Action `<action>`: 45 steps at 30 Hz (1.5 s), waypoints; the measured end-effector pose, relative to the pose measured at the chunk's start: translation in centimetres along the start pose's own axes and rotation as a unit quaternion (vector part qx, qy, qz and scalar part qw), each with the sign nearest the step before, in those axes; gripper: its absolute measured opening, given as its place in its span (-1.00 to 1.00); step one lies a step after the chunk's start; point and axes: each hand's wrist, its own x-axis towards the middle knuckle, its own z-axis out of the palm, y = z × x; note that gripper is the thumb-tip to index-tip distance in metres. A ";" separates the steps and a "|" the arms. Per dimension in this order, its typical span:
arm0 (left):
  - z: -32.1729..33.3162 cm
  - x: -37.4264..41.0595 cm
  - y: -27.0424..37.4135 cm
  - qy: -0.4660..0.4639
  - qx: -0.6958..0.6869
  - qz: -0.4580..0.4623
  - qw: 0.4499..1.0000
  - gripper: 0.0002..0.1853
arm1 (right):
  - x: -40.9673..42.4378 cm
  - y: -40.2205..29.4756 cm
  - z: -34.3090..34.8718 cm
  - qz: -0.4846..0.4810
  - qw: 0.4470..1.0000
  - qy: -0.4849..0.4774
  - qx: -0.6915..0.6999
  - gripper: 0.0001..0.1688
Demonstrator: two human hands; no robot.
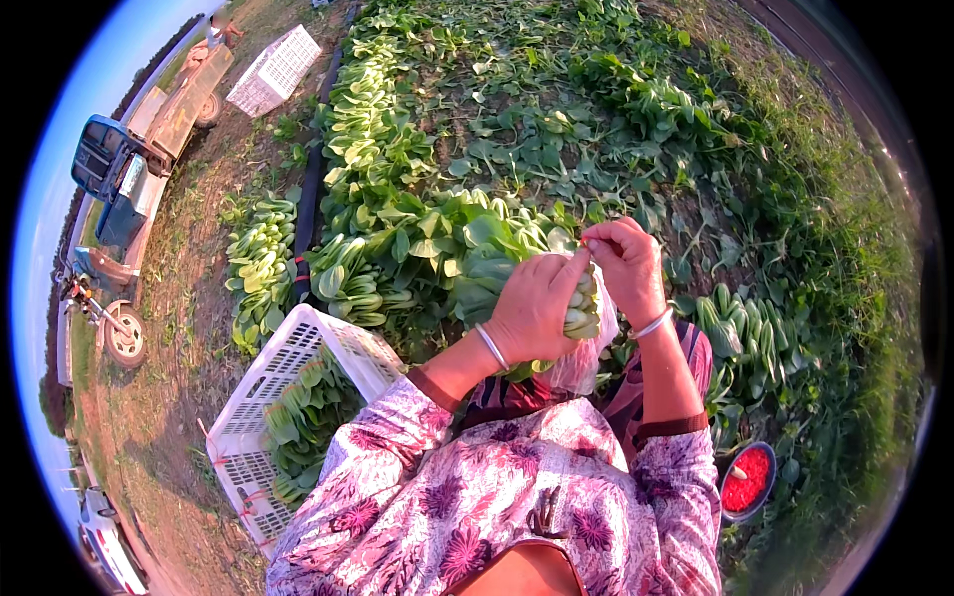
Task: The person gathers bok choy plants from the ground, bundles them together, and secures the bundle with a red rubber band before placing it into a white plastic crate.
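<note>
My left hand (533,302) is wrapped around a bunch of bok choy (486,279), its leaves pointing left and its pale stem ends (583,311) facing right. Just right of it, my right hand (630,268) pinches a tiny red item at the stem end, against my left fingertips; its exact kind is too small to tell. Clear plastic film (585,365) hangs beneath the stems, over my lap. A bowl of small red pieces (745,484) sits on the ground by my right elbow, with a pale object lying in it.
A white plastic crate (356,346) at my left holds bunched greens (313,417). Cut bok choy lies in rows ahead (365,134), left (261,261) and right (745,328). A black hose (309,194) runs along the bed. Beyond are another crate (276,71), a three-wheeled cargo vehicle (123,216) and a person (218,31).
</note>
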 end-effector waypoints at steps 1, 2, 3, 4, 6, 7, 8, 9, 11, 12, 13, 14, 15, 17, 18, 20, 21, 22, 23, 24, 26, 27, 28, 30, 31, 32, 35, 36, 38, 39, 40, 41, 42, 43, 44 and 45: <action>0.0 0.0 0.0 -0.003 0.003 0.001 1.000 0.11 | 0.1 0.8 0.1 -0.003 1.000 -0.003 0.002 -0.84; 0.3 -0.1 0.0 0.001 -0.005 0.001 1.000 0.11 | -0.2 1.3 0.0 -0.007 1.000 -0.006 0.004 -0.83; 0.2 -0.1 -0.1 0.001 -0.005 0.003 1.000 0.10 | -0.3 1.2 0.2 -0.016 1.000 -0.008 0.006 -0.82; 0.1 0.0 -0.2 0.001 -0.005 0.005 1.000 0.09 | -0.4 0.9 0.2 -0.026 1.000 -0.012 0.009 -0.81; 0.0 -0.1 -0.3 0.001 -0.003 0.018 1.000 0.09 | -0.6 0.7 0.3 -0.037 0.999 -0.014 -0.001 -0.77; -0.1 0.0 -0.3 -0.002 -0.002 0.015 1.000 0.09 | -0.6 0.5 0.2 -0.038 0.999 -0.019 -0.002 -0.77; -0.1 0.0 -0.3 -0.005 -0.001 0.012 1.000 0.09 | -0.4 0.3 0.1 -0.039 0.999 -0.025 -0.003 -0.76; -0.2 -0.1 -0.3 -0.009 0.001 0.008 1.000 0.09 | -0.3 0.3 0.1 -0.039 0.999 -0.030 -0.003 -0.76; -0.1 -0.1 -0.3 -0.006 0.007 0.011 1.000 0.10 | -0.2 0.5 0.1 -0.046 0.998 -0.034 -0.012 -0.74; -0.1 -0.1 -0.3 -0.003 0.010 0.011 1.000 0.10 | -0.2 0.6 0.1 -0.049 0.998 -0.037 -0.018 -0.73; -0.1 -0.2 -0.3 -0.009 0.009 0.006 1.000 0.10 | -0.2 0.6 0.0 -0.040 0.998 -0.043 0.008 -0.73; -0.1 -0.3 -0.3 -0.015 0.009 0.000 1.000 0.10 | -0.3 0.5 -0.1 -0.030 0.998 -0.048 0.033 -0.72; -0.1 -0.3 -0.3 -0.021 0.008 -0.006 1.000 0.09 | -0.3 0.5 -0.1 -0.021 0.997 -0.054 0.058 -0.72; -0.1 -0.3 -0.4 -0.024 0.006 -0.009 1.000 0.09 | -0.3 0.7 -0.1 -0.007 0.995 -0.045 0.086 -0.73; -0.1 -0.2 -0.4 -0.025 0.005 -0.011 1.000 0.09 | -0.4 0.7 0.1 0.004 0.994 -0.037 0.100 -0.74; -0.1 -0.2 -0.2 -0.028 0.004 -0.016 0.999 0.08 | -0.6 -0.1 0.4 -0.002 0.996 -0.017 0.090 -0.78; -0.2 -0.1 -0.2 -0.029 0.005 -0.018 0.999 0.07 | -0.8 -0.8 0.5 -0.005 0.996 -0.008 0.084 -0.78; -0.3 -0.1 -0.2 -0.031 0.008 -0.016 0.999 0.06 | -0.9 -1.3 0.7 -0.008 0.997 0.001 0.079 -0.79; -0.4 -0.1 -0.1 -0.033 0.011 -0.015 0.999 0.05 | -1.1 -1.7 0.8 -0.011 0.997 0.010 0.073 -0.79; -0.4 -0.3 -0.1 -0.035 0.013 -0.014 0.999 0.05 | -1.4 -1.6 1.0 -0.013 0.997 0.015 0.081 -0.79; -0.1 -0.3 -0.3 -0.010 0.024 0.003 1.000 0.02 | -1.5 -1.7 1.2 -0.029 0.998 0.020 0.050 -0.78; 0.0 -0.3 -0.5 0.002 0.031 0.011 0.999 0.01 | -1.6 -1.8 1.2 -0.038 0.998 0.023 0.036 -0.78; 0.0 -0.3 -0.5 0.006 0.032 0.016 0.999 -0.01 | -1.5 -1.9 1.3 -0.042 0.998 0.019 0.030 -0.78; 0.1 -0.4 -0.6 0.014 0.034 0.026 0.999 -0.04 | -1.5 -2.2 1.3 -0.050 0.999 0.012 0.017 -0.77; 0.0 -0.4 -0.5 0.004 0.036 0.017 0.999 -0.06 | -1.4 -2.3 1.2 -0.050 0.999 0.009 0.020 -0.78; -0.1 -0.4 -0.3 -0.006 0.037 0.007 0.999 -0.08 | -1.4 -2.3 1.2 -0.050 0.998 0.005 0.023 -0.79; 0.1 -0.6 -0.1 -0.025 0.060 0.013 0.998 -0.11 | -1.6 -2.6 1.0 -0.046 0.998 -0.016 0.031 -0.78; 0.1 -0.6 -0.1 -0.029 0.072 0.021 0.997 -0.11 | -1.5 -2.7 0.9 -0.045 0.998 -0.025 0.035 -0.78; 0.1 -0.6 -0.1 -0.029 0.076 0.026 0.996 -0.17 | -2.0 -3.6 1.0 -0.046 0.998 -0.040 0.025 -0.78; 0.1 -0.7 -0.1 -0.029 0.078 0.028 0.996 -0.20 | -2.4 -4.2 1.2 -0.046 0.998 -0.049 0.020 -0.78; 0.6 -0.8 -0.6 -0.020 0.088 0.028 0.995 -0.25 | -2.8 -4.9 1.5 -0.087 0.995 -0.042 -0.028 -0.77; 1.5 -0.9 -1.6 -0.012 0.099 0.027 0.995 -0.29 | -3.1 -5.3 1.9 -0.120 0.992 -0.026 -0.042 -0.76; 1.7 -0.8 -1.8 -0.003 0.100 0.028 0.995 -0.32 | -3.2 -5.8 2.0 -0.132 0.989 -0.027 -0.053 -0.76; 1.7 -0.9 -1.8 0.003 0.101 0.029 0.995 -0.36 | -3.4 -6.3 2.1 -0.144 0.987 -0.029 -0.063 -0.76; 1.5 -1.0 -1.6 0.011 0.093 0.030 0.995 -0.39 | -3.7 -6.4 2.3 -0.162 0.984 -0.015 -0.068 -0.77; 1.3 -0.9 -1.4 0.019 0.087 0.032 0.996 -0.43 | -4.1 -6.5 2.7 -0.181 0.981 -0.002 -0.073 -0.77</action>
